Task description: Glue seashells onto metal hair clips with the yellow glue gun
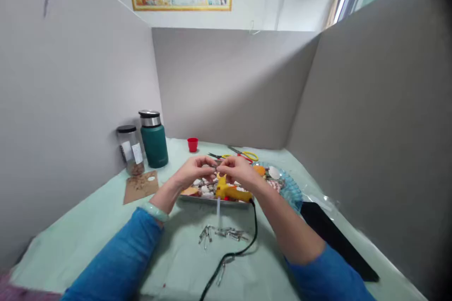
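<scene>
My left hand [197, 170] and my right hand [237, 169] meet fingertip to fingertip above a shallow tray [197, 200] of shells and pebbles. Both are closed in a pinch. Whatever sits between the fingers is too small to make out. Just below my right hand, a yellow glue gun [233, 193] lies over the tray, a pale glue stick [218, 211] poking out of it toward me. Small metal clips [231, 233] lie on the cloth in front of the tray.
A black cord [233, 254] runs from the glue gun toward me. Left stand a green flask [154, 143] and a jar [130, 150] behind a brown board [141, 188]. Behind are a red cup [192, 145] and scissors [250, 155]; right, a blue plate [291, 190] and black panel [335, 240].
</scene>
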The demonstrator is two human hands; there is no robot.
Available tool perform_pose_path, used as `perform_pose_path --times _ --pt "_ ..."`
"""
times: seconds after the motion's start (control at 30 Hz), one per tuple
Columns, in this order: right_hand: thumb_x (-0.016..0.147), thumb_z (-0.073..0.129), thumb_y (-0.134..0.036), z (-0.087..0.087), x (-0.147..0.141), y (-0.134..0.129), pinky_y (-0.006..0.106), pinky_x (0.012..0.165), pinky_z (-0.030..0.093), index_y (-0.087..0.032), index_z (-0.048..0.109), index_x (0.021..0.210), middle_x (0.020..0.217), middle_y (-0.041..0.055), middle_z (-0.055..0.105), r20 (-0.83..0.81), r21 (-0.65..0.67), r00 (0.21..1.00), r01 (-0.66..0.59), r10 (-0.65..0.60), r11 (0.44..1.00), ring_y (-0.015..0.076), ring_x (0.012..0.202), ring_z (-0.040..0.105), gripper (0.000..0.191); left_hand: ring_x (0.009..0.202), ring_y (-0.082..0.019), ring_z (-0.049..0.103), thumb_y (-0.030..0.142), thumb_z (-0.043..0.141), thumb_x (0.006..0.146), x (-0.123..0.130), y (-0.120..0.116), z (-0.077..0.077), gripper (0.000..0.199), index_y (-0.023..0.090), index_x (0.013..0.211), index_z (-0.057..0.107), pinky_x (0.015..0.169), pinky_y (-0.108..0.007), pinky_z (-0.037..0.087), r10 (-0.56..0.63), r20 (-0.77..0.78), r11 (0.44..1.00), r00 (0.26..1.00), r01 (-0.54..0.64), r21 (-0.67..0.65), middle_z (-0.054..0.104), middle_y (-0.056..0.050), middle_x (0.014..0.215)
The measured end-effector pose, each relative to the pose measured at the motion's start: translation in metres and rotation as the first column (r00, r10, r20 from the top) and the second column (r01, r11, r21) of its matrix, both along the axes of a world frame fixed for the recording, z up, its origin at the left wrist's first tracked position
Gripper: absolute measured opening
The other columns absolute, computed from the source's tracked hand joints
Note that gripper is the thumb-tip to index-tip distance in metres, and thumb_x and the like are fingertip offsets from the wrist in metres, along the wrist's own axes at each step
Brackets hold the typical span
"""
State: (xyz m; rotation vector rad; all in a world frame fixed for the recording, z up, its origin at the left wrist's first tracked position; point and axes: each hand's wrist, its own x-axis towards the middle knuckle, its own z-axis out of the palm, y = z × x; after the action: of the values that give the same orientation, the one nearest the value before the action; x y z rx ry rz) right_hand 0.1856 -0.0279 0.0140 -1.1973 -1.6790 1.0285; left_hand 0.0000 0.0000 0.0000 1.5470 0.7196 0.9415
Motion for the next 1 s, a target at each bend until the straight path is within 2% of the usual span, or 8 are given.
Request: perform_pose_path --times 0.2,0.33,0.7,0.8,0.87,0.9,0.93,1.0 --pt "0.073 0.066 -0.032 -0.005 -0.001 0.006 0.017 0.040 0.038 -0.015 0.058 0.069 0.063 0.0008 0.063 -0.151 -0.072 0.985 -0.097 0.086 0.993 0.0062 0.043 0.051 0.018 0.054 -0.010 0.059 0.029 0.074 0.068 0.003 -0.004 0.001 0.025 0.013 0.082 0.062 0.053 -0.021 0.046 0.058 0.032 0.998 0.998 -0.057 -0.032 0.064 -0.002 0.061" --pt "0.071 0.068 -0.032 -0.007 -0.002 0.008 0.017 0.040 0.036 -0.015 0.059 0.069 0.063 0.0003 0.062 -0.270 -0.138 0.959 -0.132 0.091 0.982 0.0049 0.043 0.049 0.020 0.045 -0.007 0.050 0.029 0.075 0.067 0.004 -0.002 -0.002 0.025 0.014 0.080 0.061 0.043 -0.017 0.037 0.076 0.063 0.996 0.995 -0.073 -0.052 0.058 0.002 0.052" --pt "0.066 0.073 -0.039 -0.017 -0.005 0.013 0.018 0.042 0.034 -0.014 0.059 0.073 0.065 -0.0004 0.060 -0.360 -0.155 0.925 -0.184 0.118 0.970 0.0048 0.045 0.047 0.029 0.043 -0.006 0.046 0.028 0.074 0.067 0.004 0.001 -0.004 0.022 0.013 0.079 0.063 0.041 -0.016 0.031 0.115 0.057 0.993 0.992 -0.113 -0.040 0.055 0.002 0.050" --pt "0.073 0.066 -0.042 -0.013 -0.004 0.010 0.019 0.045 0.036 -0.016 0.057 0.076 0.069 0.0006 0.062 -0.203 -0.102 0.975 -0.112 0.089 0.988 0.0067 0.047 0.049 0.028 0.043 -0.006 0.046 0.030 0.073 0.067 0.005 0.001 -0.003 0.023 0.013 0.078 0.063 0.040 -0.016 0.031 0.138 0.074 0.990 0.988 -0.137 -0.019 0.055 0.002 0.049" --pt "0.079 0.058 -0.045 -0.005 0.001 0.006 0.021 0.049 0.037 -0.017 0.057 0.078 0.072 0.0021 0.065 0.070 0.002 0.996 -0.054 0.054 0.999 0.0093 0.052 0.053 0.028 0.042 -0.006 0.046 0.030 0.073 0.066 0.005 0.001 -0.002 0.024 0.013 0.079 0.062 0.040 -0.017 0.030 0.173 0.096 0.985 0.980 -0.171 -0.022 0.055 0.002 0.049" --pt "0.079 0.058 -0.045 0.000 0.004 0.003 0.022 0.051 0.037 -0.017 0.059 0.078 0.072 0.0028 0.065 0.275 0.086 0.961 -0.020 -0.004 0.996 0.0110 0.056 0.055 0.028 0.042 -0.006 0.045 0.030 0.073 0.065 0.004 0.001 -0.001 0.025 0.013 0.078 0.062 0.039 -0.017 0.030 0.196 0.105 0.981 0.975 -0.194 -0.028 0.054 0.002 0.049" --pt "0.078 0.059 -0.046 0.005 0.008 0.000 0.023 0.053 0.036 -0.017 0.060 0.075 0.072 0.0040 0.066 0.484 0.168 0.873 -0.022 -0.063 0.985 0.0134 0.062 0.057 0.029 0.041 -0.006 0.044 0.030 0.074 0.064 0.004 0.002 -0.001 0.025 0.013 0.078 0.062 0.039 -0.017 0.029 0.222 0.113 0.975 0.968 -0.219 -0.034 0.054 0.002 0.049" --pt "0.073 0.062 -0.049 0.013 0.015 -0.006 0.026 0.058 0.037 -0.018 0.064 0.073 0.077 0.0066 0.068 0.766 0.243 0.621 -0.046 -0.163 0.969 0.0194 0.073 0.061 0.031 0.039 -0.005 0.041 0.029 0.074 0.063 0.003 0.003 0.000 0.025 0.013 0.077 0.061 0.038 -0.017 0.027 0.267 0.121 0.964 0.956 -0.264 -0.047 0.051 0.003 0.047"
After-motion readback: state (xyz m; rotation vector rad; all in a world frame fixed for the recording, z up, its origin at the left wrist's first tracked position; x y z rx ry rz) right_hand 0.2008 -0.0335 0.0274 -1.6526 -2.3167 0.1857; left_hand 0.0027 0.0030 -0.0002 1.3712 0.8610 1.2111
